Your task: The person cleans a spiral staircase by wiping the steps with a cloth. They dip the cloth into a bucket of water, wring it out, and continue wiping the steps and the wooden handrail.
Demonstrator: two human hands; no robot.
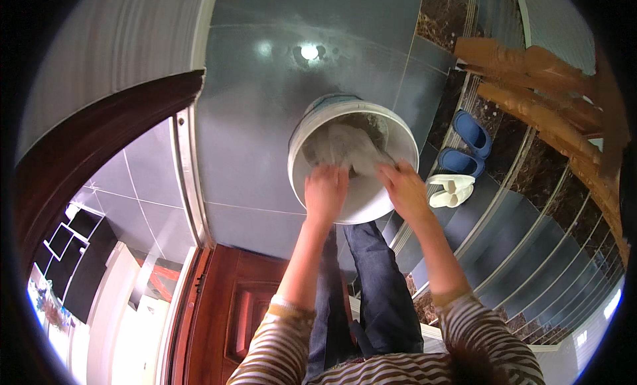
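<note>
A white plastic bucket (371,203) stands on the grey tiled floor in front of my legs, its wide mouth facing up. Inside it lies a wet, greyish cloth (348,143), partly in murky water. My left hand (327,188) reaches over the near left part of the rim, its fingers closed on the near edge of the cloth. My right hand (402,183) is at the right side of the mouth and grips the cloth's right end. Both hands are slightly blurred, and some fingertips are hidden.
Blue clogs (462,163) and white slippers (450,190) sit on the stair edge at right. Tiled stairs (517,235) curve away beside a wooden balustrade (547,116). At left are a doorway with a metal threshold (191,176) and a red-brown wooden door (244,295).
</note>
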